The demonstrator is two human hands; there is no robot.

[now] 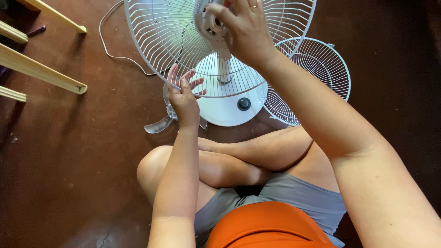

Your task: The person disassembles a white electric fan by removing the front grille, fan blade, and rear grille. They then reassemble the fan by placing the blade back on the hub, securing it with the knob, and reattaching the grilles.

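A white table fan stands on the brown floor in front of my crossed legs, its rear wire guard facing me. My left hand grips the lower rim of that guard, fingers hooked through the wires. My right hand is closed around the hub at the guard's centre, over the motor shaft. The fan's round white base with a dark knob sits below. A clear plastic fan blade lies on the floor under my left hand.
A second white wire guard leans beside the base on the right. The white power cord loops across the floor at the left. Pale wooden furniture legs reach in from the upper left.
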